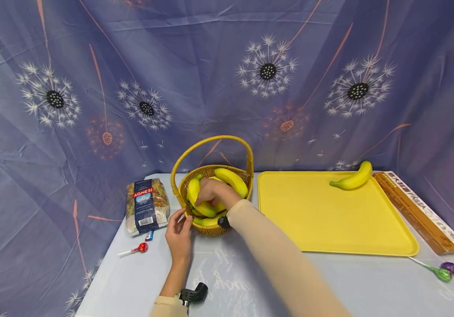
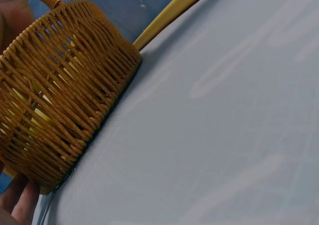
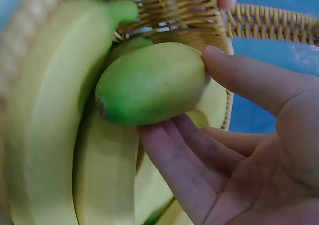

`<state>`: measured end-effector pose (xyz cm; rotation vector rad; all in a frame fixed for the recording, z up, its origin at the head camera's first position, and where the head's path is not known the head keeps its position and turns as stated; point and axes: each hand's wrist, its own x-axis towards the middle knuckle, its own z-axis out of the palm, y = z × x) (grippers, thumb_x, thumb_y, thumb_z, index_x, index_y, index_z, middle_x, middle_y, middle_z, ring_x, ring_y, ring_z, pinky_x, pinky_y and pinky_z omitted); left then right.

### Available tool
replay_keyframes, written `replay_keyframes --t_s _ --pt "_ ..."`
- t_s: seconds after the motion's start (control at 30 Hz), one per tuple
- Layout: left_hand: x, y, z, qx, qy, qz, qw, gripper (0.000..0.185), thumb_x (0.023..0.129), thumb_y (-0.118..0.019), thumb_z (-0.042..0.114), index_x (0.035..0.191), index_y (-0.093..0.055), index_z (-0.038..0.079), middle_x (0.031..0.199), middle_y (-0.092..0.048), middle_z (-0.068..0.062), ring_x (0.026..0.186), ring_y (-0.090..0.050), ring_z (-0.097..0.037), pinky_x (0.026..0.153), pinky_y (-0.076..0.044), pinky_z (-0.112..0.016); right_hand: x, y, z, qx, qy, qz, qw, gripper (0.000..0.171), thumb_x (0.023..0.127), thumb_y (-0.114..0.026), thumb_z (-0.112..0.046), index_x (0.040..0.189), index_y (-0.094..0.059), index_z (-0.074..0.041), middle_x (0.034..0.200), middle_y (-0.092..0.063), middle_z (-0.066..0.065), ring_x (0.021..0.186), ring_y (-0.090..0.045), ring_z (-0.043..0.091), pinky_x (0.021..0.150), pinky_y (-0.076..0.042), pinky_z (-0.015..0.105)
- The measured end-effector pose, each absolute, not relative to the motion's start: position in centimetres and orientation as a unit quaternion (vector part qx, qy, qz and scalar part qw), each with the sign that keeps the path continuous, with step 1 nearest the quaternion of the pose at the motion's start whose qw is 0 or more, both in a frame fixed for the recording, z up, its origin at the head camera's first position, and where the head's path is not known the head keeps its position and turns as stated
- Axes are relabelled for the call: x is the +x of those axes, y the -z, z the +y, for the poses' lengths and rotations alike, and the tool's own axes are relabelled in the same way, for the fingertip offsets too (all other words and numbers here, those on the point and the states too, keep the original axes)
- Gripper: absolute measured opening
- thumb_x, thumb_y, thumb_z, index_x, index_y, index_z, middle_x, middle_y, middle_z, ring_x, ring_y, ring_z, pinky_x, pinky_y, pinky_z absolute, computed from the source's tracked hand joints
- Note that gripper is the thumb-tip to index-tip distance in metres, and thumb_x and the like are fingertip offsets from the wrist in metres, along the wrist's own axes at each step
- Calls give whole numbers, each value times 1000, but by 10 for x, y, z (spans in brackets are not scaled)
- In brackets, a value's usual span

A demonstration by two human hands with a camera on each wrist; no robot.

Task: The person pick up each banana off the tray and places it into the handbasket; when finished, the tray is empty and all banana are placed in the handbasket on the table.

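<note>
A yellow wicker basket (image 1: 211, 231) with a tall arched handle stands on the table and holds several bananas. My right hand (image 1: 213, 193) reaches inside it. In the right wrist view, thumb and fingers pinch a banana (image 3: 154, 83) whose green-tinged end faces the camera; others lie beneath and beside it. One banana (image 1: 232, 179) leans at the back right of the basket, another (image 1: 208, 221) along its front. My left hand (image 1: 179, 235) holds the basket's left front side, thumb near the rim, fingers (image 2: 25, 202) against the wicker low down.
Right of the basket lies a yellow tray (image 1: 330, 220) with a single banana (image 1: 353, 177) at its back. A long brown box (image 1: 421, 213) lies beyond it, lollipops (image 1: 442, 273) in front. At left are an Agnesi pasta bag (image 1: 146, 207) and a red lollipop (image 1: 142, 247).
</note>
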<state>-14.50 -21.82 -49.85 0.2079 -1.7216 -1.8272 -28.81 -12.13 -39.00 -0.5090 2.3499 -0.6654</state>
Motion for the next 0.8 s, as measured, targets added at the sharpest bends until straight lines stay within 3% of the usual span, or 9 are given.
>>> replay_keyframes --t_s 0.13,0.2,0.3,0.37,0.43,0.57,0.67,0.8 --pt "-145 499 -218 76 688 -653 308 33 91 -65 6 122 -60 -7 124 -57 -20 113 -56 -39 84 -54 -24 -283 395 -126 -212 253 889 317 53 85 -75 -25 126 -52 0 105 -57 11 78 -62 23 67 -58 33" --pt "-146 500 -218 75 688 -653 308 32 91 -65 6 121 -60 -6 124 -57 -20 112 -56 -38 85 -54 -25 -281 397 -128 -225 248 889 313 53 86 -75 -25 127 -53 0 106 -59 11 76 -63 23 67 -58 33" --pt "-146 500 -219 78 687 -654 307 32 92 -65 6 122 -60 -4 124 -57 -19 113 -56 -38 85 -54 -24 -279 398 -128 -234 249 889 303 66 87 -74 -25 141 -44 -2 125 -57 12 76 -65 23 67 -58 34" --pt "-146 500 -218 77 687 -655 306 32 92 -64 5 122 -60 -4 124 -57 -19 113 -56 -38 85 -54 -24 -278 398 -125 -231 261 888 302 80 87 -73 -25 151 -29 -8 142 -46 9 79 -64 20 68 -58 34" --pt "-146 500 -218 75 687 -654 306 32 92 -64 5 122 -60 -5 124 -57 -20 113 -56 -39 85 -53 -24 -277 398 -122 -223 273 886 301 85 86 -74 -25 153 -24 -13 149 -39 6 79 -61 15 69 -58 34" --pt "-146 501 -216 73 689 -653 305 32 91 -65 5 121 -60 -6 123 -58 -21 113 -56 -38 85 -53 -24 -277 395 -115 -206 290 887 293 88 83 -77 -26 154 -25 -22 136 -52 2 58 -48 13 61 -56 36" --pt "-146 500 -216 73 685 -655 310 32 92 -65 5 120 -60 -7 123 -58 -21 113 -56 -38 86 -53 -23 -277 390 -108 -223 298 886 278 89 83 -78 -28 154 -24 -22 128 -58 4 50 -46 15 58 -56 37" --pt "-145 498 -217 73 682 -657 314 32 92 -64 4 121 -59 -8 123 -57 -23 113 -56 -39 86 -52 -22 -277 384 -92 -256 327 869 271 85 82 -78 -26 152 -29 -22 121 -60 11 61 -58 23 65 -57 41"
